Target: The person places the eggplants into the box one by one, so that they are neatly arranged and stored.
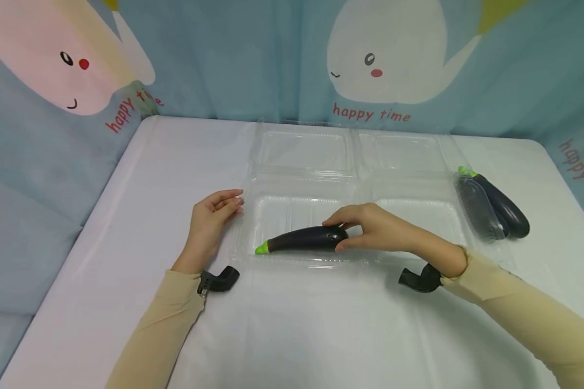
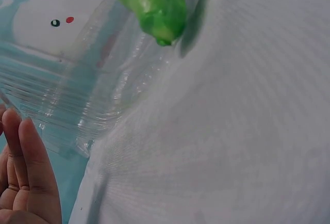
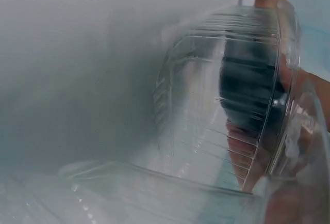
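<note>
My right hand (image 1: 370, 227) grips the thick end of a dark purple eggplant (image 1: 297, 239) with a green stem tip. The eggplant lies level over the left tray of an opened clear plastic container (image 1: 304, 154), stem pointing left. In the left wrist view its green stem (image 2: 162, 15) shows close up. My left hand (image 1: 209, 224) pinches the container's left edge between fingertips and thumb. The right wrist view shows the eggplant's dark end (image 3: 245, 84) through the clear plastic wall, with the right hand's fingers partly hidden behind it.
Another clear compartment (image 1: 416, 208) with a raised lid stands on the right. Beyond it lie two more eggplants (image 1: 508, 208), one partly seen through clear plastic. A white cloth covers the table (image 1: 311, 324); a blue printed curtain (image 1: 253, 59) hangs behind it.
</note>
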`<state>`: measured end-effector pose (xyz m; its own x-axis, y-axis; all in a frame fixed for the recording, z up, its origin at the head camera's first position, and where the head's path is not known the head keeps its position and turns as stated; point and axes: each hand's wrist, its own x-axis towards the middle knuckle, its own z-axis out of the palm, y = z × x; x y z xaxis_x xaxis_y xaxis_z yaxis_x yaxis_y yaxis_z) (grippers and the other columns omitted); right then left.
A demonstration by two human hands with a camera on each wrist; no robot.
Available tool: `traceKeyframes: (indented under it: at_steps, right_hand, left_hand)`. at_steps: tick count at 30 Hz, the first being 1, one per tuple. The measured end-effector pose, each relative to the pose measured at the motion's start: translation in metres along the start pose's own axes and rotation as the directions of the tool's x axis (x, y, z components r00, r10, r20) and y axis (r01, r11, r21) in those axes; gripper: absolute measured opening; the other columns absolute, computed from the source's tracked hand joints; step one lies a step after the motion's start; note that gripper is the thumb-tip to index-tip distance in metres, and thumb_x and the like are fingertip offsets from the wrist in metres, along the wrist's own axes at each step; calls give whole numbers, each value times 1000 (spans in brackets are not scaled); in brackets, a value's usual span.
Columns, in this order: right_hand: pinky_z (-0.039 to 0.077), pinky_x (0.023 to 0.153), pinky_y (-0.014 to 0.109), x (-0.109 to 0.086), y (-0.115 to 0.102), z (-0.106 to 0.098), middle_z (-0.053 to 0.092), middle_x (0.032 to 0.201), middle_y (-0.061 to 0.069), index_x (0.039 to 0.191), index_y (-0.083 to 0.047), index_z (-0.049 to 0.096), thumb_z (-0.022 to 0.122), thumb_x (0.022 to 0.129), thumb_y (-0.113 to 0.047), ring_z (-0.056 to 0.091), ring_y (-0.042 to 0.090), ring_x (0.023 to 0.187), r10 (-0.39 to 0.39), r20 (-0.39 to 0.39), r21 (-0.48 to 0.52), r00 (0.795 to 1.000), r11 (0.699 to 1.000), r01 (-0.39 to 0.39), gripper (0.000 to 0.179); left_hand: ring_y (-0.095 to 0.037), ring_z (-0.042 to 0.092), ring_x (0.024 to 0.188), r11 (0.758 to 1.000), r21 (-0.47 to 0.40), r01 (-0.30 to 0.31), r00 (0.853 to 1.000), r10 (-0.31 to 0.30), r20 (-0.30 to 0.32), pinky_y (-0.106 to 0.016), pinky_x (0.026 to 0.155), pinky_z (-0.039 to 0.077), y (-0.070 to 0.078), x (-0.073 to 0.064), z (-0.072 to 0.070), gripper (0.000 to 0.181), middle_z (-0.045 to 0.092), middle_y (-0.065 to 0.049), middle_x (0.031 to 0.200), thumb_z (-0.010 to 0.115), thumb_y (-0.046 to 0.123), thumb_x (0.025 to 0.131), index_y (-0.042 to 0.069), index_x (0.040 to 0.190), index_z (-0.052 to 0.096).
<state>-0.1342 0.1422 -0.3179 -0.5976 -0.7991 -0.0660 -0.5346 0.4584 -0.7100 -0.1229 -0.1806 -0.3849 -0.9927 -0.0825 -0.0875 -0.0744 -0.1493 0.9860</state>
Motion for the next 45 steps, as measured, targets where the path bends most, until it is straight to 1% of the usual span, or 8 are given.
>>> traceKeyframes:
  at_steps: [3,9,17,23,28,34,41,45]
  right_hand:
    - [51,90,32,0,-1,0,63,119,4,120,-4,63,78,79,-16,62,20,104,8,27,-66,1000,998,-6,45]
    - [52,88,34,1,0,2,66,113,4,113,-4,66,77,80,-13,63,22,102,-20,68,-121,997,992,28,36]
    - [54,85,32,3,3,2,67,110,5,111,-3,66,77,78,-7,65,20,97,-51,63,-84,997,995,56,35]
    - [53,86,29,3,3,-2,66,111,5,112,-3,66,77,79,-8,65,18,98,-42,58,-56,997,997,45,35]
    - [53,86,31,0,2,-8,66,112,8,111,-2,66,76,80,-7,64,20,99,-47,27,-5,999,999,47,33]
    - [53,87,38,-8,2,-17,66,111,9,111,-5,66,76,79,-6,64,25,101,-13,-23,66,1000,998,15,34]
    - [54,85,36,-16,0,-24,67,107,3,110,-8,67,77,78,-4,65,24,98,-36,-81,72,996,997,42,34]
    - [54,85,36,-22,0,-26,67,106,-1,111,-9,67,78,76,-2,65,23,97,-48,-112,74,993,996,57,37]
  left_hand:
    - [-7,62,75,1000,4,-3,1000,3,4,-18,73,54,0,1,0,36,65,3,84,63,5,91,-15,119,54]
    - [-8,62,75,1000,1,-6,1000,6,1,-18,73,54,1,0,1,36,64,2,84,63,5,91,-16,119,53]
    - [-7,62,74,1000,-13,-9,1000,9,2,-18,72,54,0,1,1,34,64,2,83,62,3,91,-16,118,53]
    - [-7,61,73,1000,-24,-5,1000,5,2,-18,72,54,0,2,1,34,64,1,82,63,3,90,-15,118,54]
    - [-7,62,72,999,-37,-2,1000,2,5,-17,70,54,0,2,0,35,65,2,82,62,2,90,-16,118,52]
    - [-8,62,73,998,-70,-5,1000,6,16,-17,70,54,-1,3,0,32,65,0,83,62,2,91,-15,117,53]
    - [-9,62,74,996,-92,-2,1000,4,19,-18,71,54,-2,3,0,31,65,0,84,62,2,90,-14,116,55]
    - [-9,62,75,995,-96,-7,1000,10,23,-18,71,54,-2,3,0,26,66,-1,85,62,2,90,-9,113,59]
